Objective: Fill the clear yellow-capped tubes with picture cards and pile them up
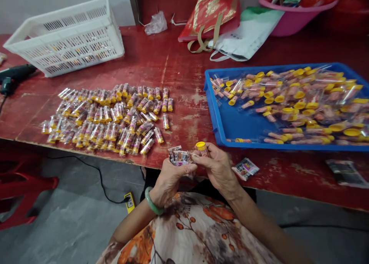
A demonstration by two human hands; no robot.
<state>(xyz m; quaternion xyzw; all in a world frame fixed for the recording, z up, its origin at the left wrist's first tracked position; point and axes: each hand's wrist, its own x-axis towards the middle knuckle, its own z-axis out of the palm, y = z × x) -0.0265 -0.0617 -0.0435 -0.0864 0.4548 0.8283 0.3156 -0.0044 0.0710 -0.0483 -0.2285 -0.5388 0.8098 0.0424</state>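
Note:
My left hand [170,175] is closed round a small stack of printed labels [179,156], held just off the near edge of the red table [178,71]. A green bangle sits on that wrist. My right hand [217,166] pinches a small clear tube with a yellow cap [201,147], right beside the labels. On the table to the left lies a large pile of labelled tubes [109,117]. On the right stands a blue tray [230,121] holding several yellow-capped tubes [302,102].
A white slotted crate [66,37] stands at the back left, a dark tool [13,77] beside it. Bags [219,21] and a pink basin [291,17] sit at the back. Another label stack [245,168] lies near the front edge. A red stool [20,187] stands on the floor to the left.

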